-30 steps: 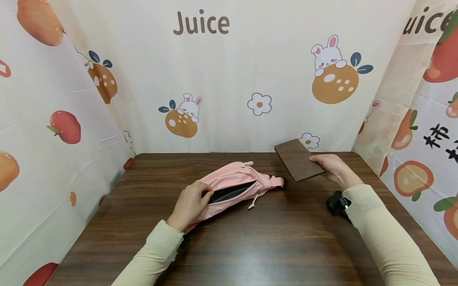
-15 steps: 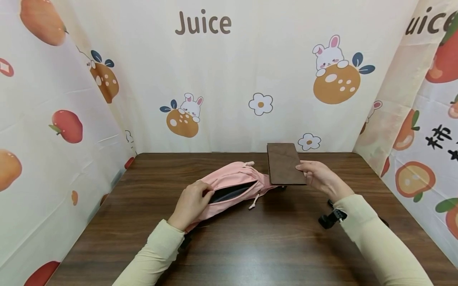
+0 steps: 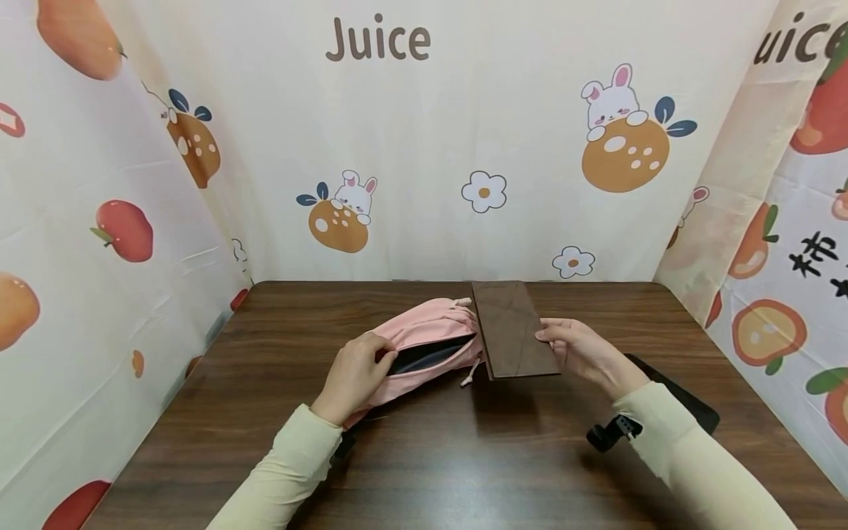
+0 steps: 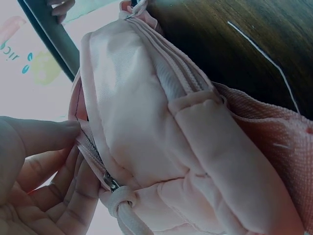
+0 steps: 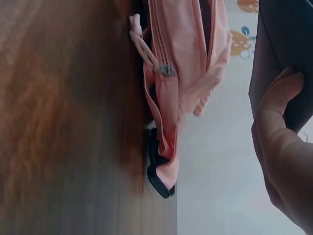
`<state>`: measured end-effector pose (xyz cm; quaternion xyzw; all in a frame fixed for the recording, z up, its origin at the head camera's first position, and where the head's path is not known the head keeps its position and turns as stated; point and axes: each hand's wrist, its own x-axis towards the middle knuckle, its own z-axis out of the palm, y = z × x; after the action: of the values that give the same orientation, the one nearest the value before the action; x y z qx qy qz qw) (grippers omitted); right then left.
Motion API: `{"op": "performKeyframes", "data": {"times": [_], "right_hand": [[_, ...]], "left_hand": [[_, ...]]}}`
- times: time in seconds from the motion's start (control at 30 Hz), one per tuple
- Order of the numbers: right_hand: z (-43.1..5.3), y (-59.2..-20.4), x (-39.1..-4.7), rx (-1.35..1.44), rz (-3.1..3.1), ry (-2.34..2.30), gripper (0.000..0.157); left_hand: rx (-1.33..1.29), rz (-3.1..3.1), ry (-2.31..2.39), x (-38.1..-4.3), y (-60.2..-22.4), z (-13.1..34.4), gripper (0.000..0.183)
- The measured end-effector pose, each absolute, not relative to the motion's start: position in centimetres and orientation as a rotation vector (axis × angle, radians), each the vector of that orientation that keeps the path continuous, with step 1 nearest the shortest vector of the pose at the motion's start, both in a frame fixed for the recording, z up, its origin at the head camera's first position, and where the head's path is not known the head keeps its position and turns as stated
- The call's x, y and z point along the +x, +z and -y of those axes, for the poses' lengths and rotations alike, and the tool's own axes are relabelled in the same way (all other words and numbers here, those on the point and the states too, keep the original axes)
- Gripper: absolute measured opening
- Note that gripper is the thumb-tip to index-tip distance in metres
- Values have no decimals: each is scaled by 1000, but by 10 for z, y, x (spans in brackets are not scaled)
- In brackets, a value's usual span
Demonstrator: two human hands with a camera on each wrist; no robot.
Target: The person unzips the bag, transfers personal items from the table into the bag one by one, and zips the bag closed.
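Observation:
A pink waist bag (image 3: 427, 320) lies on the table, its long zipped pocket gaping to a dark lining (image 3: 430, 355). My left hand (image 3: 354, 375) pinches the pocket's edge at the near left end; in the left wrist view a metal zip pull (image 4: 111, 181) with a cord loop sits just below those fingers (image 4: 54, 134). With thumb and fingers, my right hand (image 3: 583, 353) grips the right edge of a thin brown notebook with a leather-look cover (image 3: 517, 331). Raised above the table, the notebook overlaps the bag's right end in the head view.
Beneath the right forearm, partly hidden, a flat black thing (image 3: 689, 401) lies on the wooden table (image 3: 424, 471). A black buckle (image 5: 160, 183) ends the bag's strap. Printed curtains (image 3: 411, 132) stand behind the table and along both sides.
My right hand has carried the notebook leftward and nearer, from beyond the bag's right end to over it, turning it more upright on the way. The left hand keeps its place.

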<state>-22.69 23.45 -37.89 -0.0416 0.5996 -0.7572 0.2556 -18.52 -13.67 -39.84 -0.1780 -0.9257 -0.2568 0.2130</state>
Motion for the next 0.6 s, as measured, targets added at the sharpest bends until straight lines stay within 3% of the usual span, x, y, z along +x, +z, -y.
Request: {"op": "performKeyframes", "data": {"times": [0.3, 0.5, 0.6], "right_hand": [[-230, -386, -211, -198, -1684, -1924, 79], [-225, -393, -206, -431, -1613, -1890, 30], [-221, -394, -202, -488, -1568, -1884, 24]], "left_hand": [[-482, 2550, -709, -187, -400, 136, 4], [-467, 2541, -719, -186, -398, 134, 4], [-462, 2534, -719, -187, -397, 134, 4]]}}
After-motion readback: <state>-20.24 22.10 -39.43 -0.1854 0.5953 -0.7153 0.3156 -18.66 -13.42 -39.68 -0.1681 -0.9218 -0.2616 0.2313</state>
